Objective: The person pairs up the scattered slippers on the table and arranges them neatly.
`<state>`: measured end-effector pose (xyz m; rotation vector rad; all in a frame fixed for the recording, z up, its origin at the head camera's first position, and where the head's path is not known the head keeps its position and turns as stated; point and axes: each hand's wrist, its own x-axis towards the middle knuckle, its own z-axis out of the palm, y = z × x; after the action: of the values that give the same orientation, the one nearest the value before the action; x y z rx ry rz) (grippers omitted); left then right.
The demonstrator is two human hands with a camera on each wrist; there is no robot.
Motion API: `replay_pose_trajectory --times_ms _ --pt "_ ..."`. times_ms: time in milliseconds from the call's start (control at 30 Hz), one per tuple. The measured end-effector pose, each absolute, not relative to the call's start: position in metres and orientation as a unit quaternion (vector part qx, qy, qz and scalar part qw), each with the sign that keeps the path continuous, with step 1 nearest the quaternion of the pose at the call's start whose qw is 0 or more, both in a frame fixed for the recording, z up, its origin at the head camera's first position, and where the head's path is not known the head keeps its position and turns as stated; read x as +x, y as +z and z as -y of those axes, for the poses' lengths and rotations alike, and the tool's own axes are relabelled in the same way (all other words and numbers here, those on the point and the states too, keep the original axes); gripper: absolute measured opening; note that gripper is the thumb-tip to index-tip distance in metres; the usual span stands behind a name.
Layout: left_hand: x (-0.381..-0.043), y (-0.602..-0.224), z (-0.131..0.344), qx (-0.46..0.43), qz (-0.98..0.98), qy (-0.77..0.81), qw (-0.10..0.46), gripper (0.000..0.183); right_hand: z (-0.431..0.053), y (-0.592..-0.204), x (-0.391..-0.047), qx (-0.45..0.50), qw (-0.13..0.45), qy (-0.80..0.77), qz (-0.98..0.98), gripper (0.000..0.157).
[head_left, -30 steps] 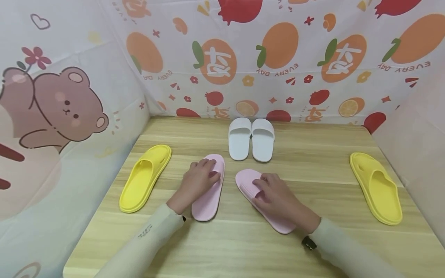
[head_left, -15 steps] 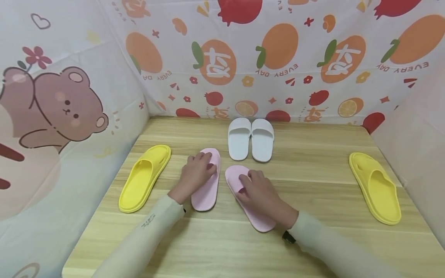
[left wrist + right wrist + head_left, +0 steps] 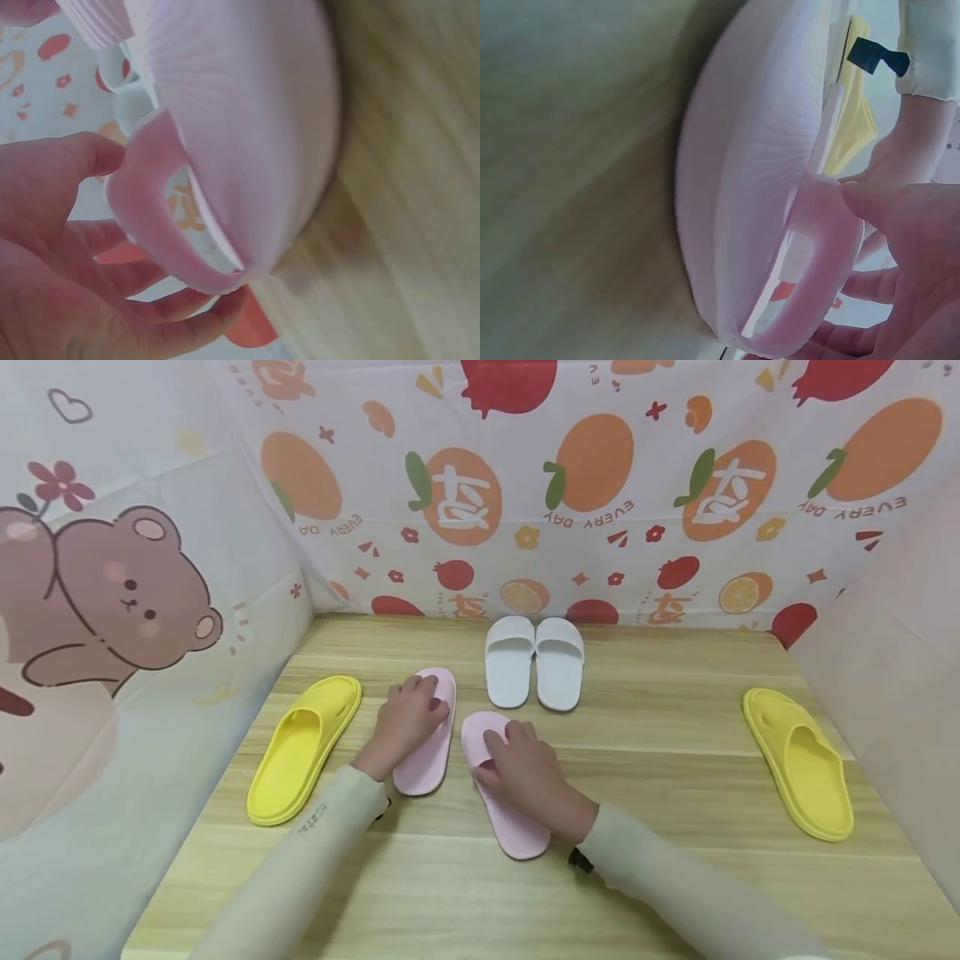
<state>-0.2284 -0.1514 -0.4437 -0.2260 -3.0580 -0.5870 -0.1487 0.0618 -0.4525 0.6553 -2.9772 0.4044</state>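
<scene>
My left hand [image 3: 405,722] grips the strap of the left pink slipper [image 3: 426,767], thumb on one side and fingers across its top. In the left wrist view the thumb touches the edge of the strap [image 3: 139,214] and the fingers lie beyond it. The right pink slipper [image 3: 519,833] is held likewise by my right hand [image 3: 528,777], with its toe angled to the left. Seen from the right wrist, thumb and fingers are on either side of its strap [image 3: 826,240]. Both hands partly cover the straps in the head view.
A pair of white slippers [image 3: 510,677] stands side by side at the back, near the fruit-print cloth [image 3: 525,485]. One yellow slipper [image 3: 288,760] lies left and another yellow slipper [image 3: 813,781] far right on the wooden board [image 3: 660,860]. A bear-print cloth [image 3: 247,527] borders the left side.
Both hands have slid the pink slippers left and slightly away. The right slipper has moved farther and turned straighter, so the gap between the two is narrower. The head view has shifted slightly.
</scene>
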Motion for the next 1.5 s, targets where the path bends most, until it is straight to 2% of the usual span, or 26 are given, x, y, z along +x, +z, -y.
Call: replay_pose_trajectory --times_ms 200,433,633,933,1100,1300,1500 --pt "-0.238 -0.446 0.162 -0.062 0.976 -0.205 0.026 0.054 -0.048 -0.456 -0.157 0.209 0.048 0.127 0.968 0.04" --pt "-0.248 -0.445 0.164 -0.075 0.98 -0.18 0.045 0.032 -0.033 -0.452 -0.164 0.196 0.057 0.109 0.973 0.042" --pt "-0.257 -0.445 0.166 -0.069 0.981 -0.177 0.037 0.033 -0.021 -0.457 -0.172 0.184 0.082 0.099 0.974 0.042" --pt "-0.268 -0.44 0.168 -0.05 0.981 -0.185 0.015 0.029 -0.003 -0.456 -0.195 0.167 0.089 0.081 0.979 0.041" --pt "-0.273 -0.438 0.169 -0.041 0.982 -0.181 0.015 0.033 0.007 -0.456 -0.208 0.153 0.088 0.085 0.981 0.041" --pt "-0.28 -0.438 0.169 -0.031 0.982 -0.186 0.019 0.046 0.014 -0.454 -0.22 0.146 0.106 0.098 0.979 0.036" --pt "-0.284 -0.437 0.17 -0.015 0.978 -0.21 0.005 0.056 0.019 -0.454 -0.235 0.134 0.101 0.102 0.981 0.034"
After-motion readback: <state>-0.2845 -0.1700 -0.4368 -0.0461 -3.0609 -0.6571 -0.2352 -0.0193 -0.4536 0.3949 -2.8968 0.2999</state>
